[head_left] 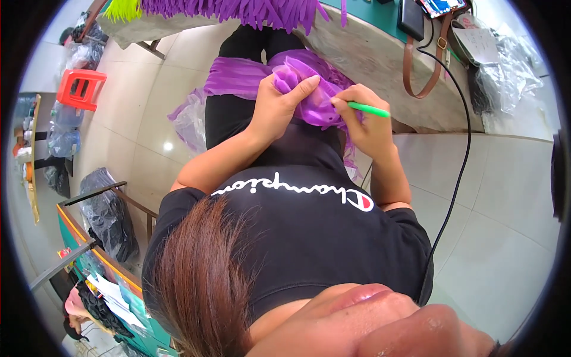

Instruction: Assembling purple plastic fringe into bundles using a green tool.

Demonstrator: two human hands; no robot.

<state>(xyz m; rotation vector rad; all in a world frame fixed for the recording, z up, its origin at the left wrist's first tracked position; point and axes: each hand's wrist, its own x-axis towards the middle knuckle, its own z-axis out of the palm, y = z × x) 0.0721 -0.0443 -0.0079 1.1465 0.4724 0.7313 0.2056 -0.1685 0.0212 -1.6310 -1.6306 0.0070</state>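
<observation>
Over my lap lies purple sheer fabric [238, 71], bunched up between my two hands. My left hand [282, 104] pinches a gathered fold of it, thumb on top. Close beside, my right hand [367, 122] is closed round a slim tool with a bright green handle [370, 109]. The handle sticks out to the right past my fingers. My fingers and the fabric hide the tool's working end, so its kind cannot be made out. The fingertips of my right hand are against the fabric's right side.
Purple fringe [238, 12] hangs over the edge of the table ahead. On the table's right are a black case [411, 19] and a phone [443, 6], with a brown strap [410, 77] dangling. A black cable [468, 131] runs down beside me. A red stool [81, 89] stands at left.
</observation>
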